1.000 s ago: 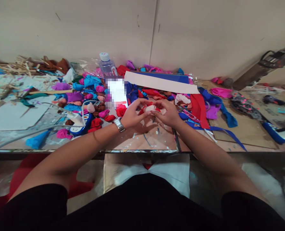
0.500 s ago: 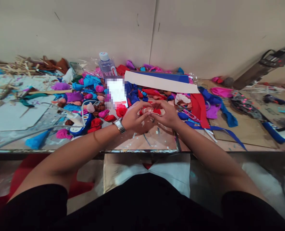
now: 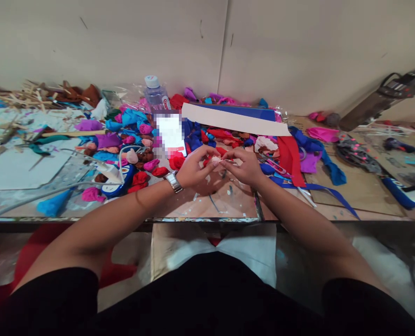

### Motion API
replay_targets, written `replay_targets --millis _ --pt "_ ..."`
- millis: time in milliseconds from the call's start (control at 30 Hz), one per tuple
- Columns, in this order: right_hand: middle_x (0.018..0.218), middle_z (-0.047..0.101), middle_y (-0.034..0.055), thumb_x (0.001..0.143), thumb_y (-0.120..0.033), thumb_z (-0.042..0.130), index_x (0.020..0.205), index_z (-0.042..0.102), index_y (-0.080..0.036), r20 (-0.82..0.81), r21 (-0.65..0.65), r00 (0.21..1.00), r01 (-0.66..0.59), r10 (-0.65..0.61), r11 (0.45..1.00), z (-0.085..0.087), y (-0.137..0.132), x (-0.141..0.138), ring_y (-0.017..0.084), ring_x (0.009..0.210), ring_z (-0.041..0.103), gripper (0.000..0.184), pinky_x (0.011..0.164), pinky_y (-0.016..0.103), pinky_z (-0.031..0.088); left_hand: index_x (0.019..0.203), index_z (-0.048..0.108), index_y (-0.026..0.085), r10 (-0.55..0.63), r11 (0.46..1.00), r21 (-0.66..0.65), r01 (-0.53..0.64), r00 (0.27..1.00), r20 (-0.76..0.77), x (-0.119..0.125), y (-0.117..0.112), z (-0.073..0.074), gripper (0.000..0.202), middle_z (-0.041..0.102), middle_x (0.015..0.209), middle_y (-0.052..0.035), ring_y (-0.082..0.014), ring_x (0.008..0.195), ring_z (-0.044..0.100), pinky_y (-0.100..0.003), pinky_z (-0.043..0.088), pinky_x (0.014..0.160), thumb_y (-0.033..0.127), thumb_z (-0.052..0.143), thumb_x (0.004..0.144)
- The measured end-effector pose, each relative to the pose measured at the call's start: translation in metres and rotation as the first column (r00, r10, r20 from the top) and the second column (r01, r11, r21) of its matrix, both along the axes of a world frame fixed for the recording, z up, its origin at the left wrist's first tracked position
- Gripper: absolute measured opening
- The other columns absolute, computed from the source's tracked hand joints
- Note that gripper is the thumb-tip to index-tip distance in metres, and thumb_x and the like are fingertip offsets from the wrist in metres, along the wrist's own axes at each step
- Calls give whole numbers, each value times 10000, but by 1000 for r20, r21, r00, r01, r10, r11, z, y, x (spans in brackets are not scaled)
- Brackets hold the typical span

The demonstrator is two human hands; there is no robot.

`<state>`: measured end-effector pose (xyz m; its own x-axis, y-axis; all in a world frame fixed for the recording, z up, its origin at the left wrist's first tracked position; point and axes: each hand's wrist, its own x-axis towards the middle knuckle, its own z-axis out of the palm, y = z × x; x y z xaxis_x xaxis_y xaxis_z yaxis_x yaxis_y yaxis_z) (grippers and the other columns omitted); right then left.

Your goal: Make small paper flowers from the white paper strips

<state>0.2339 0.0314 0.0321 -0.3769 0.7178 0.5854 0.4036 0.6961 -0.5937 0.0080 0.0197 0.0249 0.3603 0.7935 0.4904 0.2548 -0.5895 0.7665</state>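
Observation:
My left hand (image 3: 193,169), with a metal watch (image 3: 174,181) on its wrist, and my right hand (image 3: 244,167) meet over the middle of the table. Both pinch a small pale and red piece (image 3: 217,160) between thumbs and fingertips. Just beyond them lies a heap of small cloth flowers (image 3: 140,140) in red, pink, purple, blue and brown. A red cloth flower (image 3: 177,161) sits right by my left hand.
A water bottle (image 3: 156,94) stands at the back by the wall. A white and blue card strip (image 3: 235,119) and a red ribbon (image 3: 291,158) lie behind and right of my hands. Wood scraps (image 3: 28,95) are at the far left; a blue-and-white tape dispenser (image 3: 118,179) is left.
My fingers have shifted slightly on the small piece; the thumbs and fingertips have drawn closer together over it. My arms have stayed where they were.

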Motion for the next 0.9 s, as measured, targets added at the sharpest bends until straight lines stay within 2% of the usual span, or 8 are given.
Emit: replay_targets --millis 233,467,633,900 --pt "886 799 41 935 -499 727 877 746 -235 -10 3 999 -33 33 999 3 -3 -1 219 815 714 272 823 375 562 1139 673 204 -7 1000 -19 7 1000 -11 1 1 -2 343 712 1156 -87 -211 1012 660 -337 503 900 476 734 940" --pt "895 791 35 929 -528 719 891 743 -233 -5 -57 999 -54 54 997 2 -2 -1 213 822 704 299 802 357 565 1073 680 209 15 999 -40 -15 1000 12 0 1 -3 360 718 1098 -72 -205 980 664 -331 510 897 512 771 902" --pt "896 790 38 937 -575 712 887 741 -235 3 -54 999 -47 48 997 2 0 -1 212 814 700 345 807 363 557 1102 683 210 2 1000 -31 -1 999 34 -1 1 -4 340 719 1123 -77 -203 994 668 -329 511 892 489 758 921" --pt "908 794 37 983 -563 673 898 744 -238 -15 -13 996 -90 89 996 2 2 0 211 852 723 344 819 360 560 1125 681 200 -30 989 -138 53 986 167 1 1 -1 416 716 1126 -89 -194 986 664 -317 529 883 549 760 913"
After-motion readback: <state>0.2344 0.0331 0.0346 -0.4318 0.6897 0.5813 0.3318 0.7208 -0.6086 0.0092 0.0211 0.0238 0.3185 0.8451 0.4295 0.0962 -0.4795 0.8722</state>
